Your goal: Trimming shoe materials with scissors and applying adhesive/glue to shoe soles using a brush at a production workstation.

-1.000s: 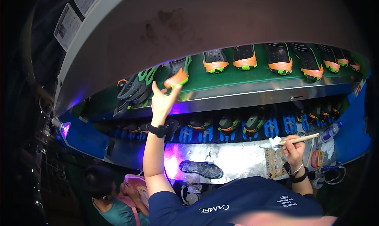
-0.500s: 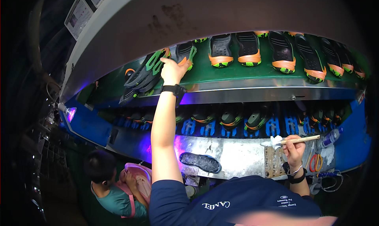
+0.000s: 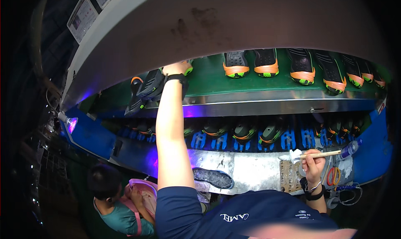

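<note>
My left hand reaches far onto the green conveyor belt, at the lower edge of the big hood. The hood hides its fingers. A green-tipped shoe sole shows just right of it, and dark soles lie to its left. In my right hand, held over the metal ledge, is a brush with a pale wooden handle, gripped between thumb and fingers. White wrapping shows at the brush's left end. A single dark sole lies bottom up on the ledge between my arms.
Several black soles with orange heels stand along the belt at right. Dark shoe uppers sit on blue holders below. Orange-handled scissors and a clear bottle lie at right. A seated person is at lower left; a purple lamp glows nearby.
My left hand has moved farther in, under the hood's edge, and its fingers have gone out of sight. My right hand still holds the brush, almost in the same place.
</note>
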`<state>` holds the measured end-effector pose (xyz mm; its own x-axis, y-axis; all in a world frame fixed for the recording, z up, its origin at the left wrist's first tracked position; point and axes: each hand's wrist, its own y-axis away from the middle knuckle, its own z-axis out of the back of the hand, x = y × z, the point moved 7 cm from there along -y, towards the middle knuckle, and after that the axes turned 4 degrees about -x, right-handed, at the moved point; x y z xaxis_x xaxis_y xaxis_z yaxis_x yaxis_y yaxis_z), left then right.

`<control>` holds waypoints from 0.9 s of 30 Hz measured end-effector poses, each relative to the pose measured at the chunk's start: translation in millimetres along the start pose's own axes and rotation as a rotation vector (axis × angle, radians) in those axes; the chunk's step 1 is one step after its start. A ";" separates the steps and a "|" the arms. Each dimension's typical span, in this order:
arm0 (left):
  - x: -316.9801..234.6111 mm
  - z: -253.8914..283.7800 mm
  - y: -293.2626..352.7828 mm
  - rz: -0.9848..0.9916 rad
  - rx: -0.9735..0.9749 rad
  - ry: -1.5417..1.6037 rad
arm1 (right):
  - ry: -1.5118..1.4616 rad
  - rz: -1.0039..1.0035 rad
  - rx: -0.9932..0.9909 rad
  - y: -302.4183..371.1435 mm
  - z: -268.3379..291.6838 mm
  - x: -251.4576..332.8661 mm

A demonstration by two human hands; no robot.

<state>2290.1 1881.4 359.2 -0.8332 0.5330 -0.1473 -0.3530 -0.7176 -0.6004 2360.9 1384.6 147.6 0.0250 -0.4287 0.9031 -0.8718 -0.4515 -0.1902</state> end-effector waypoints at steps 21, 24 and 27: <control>67.8 -29.0 11.9 -0.446 -0.483 0.222 | 0.086 0.072 -0.205 5.9 -23.5 11.1; 84.7 -38.8 1.4 -0.501 -0.548 0.235 | 0.090 0.047 -0.226 4.3 -20.8 3.5; 105.0 -26.6 -21.3 -0.509 -0.531 0.129 | 0.069 0.046 -0.170 -3.0 -29.8 0.2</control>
<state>2221.4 1964.6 335.6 -0.5539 0.8131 0.1788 -0.4012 -0.0725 -0.9131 2349.0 1409.2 159.9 -0.0456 -0.3884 0.9204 -0.9414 -0.2916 -0.1697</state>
